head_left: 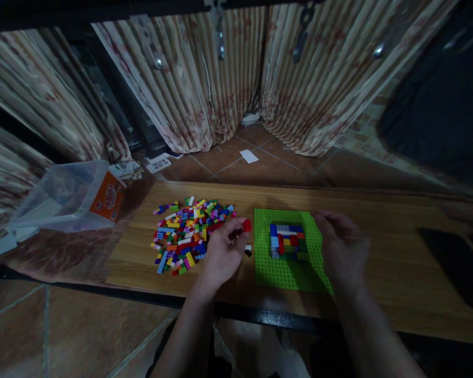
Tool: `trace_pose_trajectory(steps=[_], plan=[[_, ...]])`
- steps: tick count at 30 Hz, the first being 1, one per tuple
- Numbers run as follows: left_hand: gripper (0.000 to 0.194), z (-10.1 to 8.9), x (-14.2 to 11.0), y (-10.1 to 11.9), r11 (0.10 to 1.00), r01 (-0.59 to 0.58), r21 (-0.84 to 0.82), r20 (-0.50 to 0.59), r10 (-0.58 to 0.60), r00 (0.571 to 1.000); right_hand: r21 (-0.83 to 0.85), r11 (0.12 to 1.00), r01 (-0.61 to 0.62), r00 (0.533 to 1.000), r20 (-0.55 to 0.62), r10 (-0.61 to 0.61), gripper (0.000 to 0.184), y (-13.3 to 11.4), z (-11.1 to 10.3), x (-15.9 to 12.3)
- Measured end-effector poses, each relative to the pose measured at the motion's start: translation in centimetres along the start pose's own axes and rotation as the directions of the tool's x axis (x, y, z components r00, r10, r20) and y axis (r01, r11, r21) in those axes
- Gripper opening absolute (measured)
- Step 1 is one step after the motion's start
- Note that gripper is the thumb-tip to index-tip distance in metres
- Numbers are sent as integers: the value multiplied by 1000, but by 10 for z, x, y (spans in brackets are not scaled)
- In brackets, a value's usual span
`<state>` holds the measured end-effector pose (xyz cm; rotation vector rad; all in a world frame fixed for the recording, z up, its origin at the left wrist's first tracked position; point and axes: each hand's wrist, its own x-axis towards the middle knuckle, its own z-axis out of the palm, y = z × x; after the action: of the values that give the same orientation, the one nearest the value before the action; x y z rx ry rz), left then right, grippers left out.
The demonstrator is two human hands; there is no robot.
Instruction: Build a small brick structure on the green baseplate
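My left hand [225, 252] is over the right side of a heap of loose bricks [181, 231], closed on a small red brick [246, 226] between thumb and fingertips. A green baseplate [268, 275] lies to its right. On it stands a square build of blue, white, red, orange and green bricks [287, 241]. My right hand [342, 247] is at the baseplate's right edge with bent fingers. The blurred, dim view hides whether it grips the edge. A white and a black brick [248, 251] lie between the heap and the baseplate.
The bricks lie on a long wooden table [382, 231]. A clear plastic box [63, 194] with an orange label stands at the left. A dark flat object [453, 262] rests at the right. Striped curtains [228, 84] hang behind, above a tiled floor with a paper [248, 156].
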<state>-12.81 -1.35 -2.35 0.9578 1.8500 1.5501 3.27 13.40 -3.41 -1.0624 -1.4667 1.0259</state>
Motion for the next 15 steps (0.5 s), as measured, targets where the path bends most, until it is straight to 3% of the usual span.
trace_pose_trajectory(steps=[4, 8, 11, 15], plan=[[26, 21, -3, 4, 973, 147, -181, 170, -116, 979, 5, 999, 51, 967, 250, -50, 16, -3, -1, -5], [27, 31, -5, 6, 913, 291, -287, 304, -202, 931, -15, 971, 238, 799, 571, -187, 20, -9, -2, -12], [29, 36, -7, 7, 866, 339, -368, 312, -228, 922, -15, 956, 294, 721, 660, -211, 21, -13, -2, -15], [32, 40, -9, 8, 798, 401, -449, 321, -275, 906, -58, 940, 336, 725, 652, -219, 18, -14, 0, -17]])
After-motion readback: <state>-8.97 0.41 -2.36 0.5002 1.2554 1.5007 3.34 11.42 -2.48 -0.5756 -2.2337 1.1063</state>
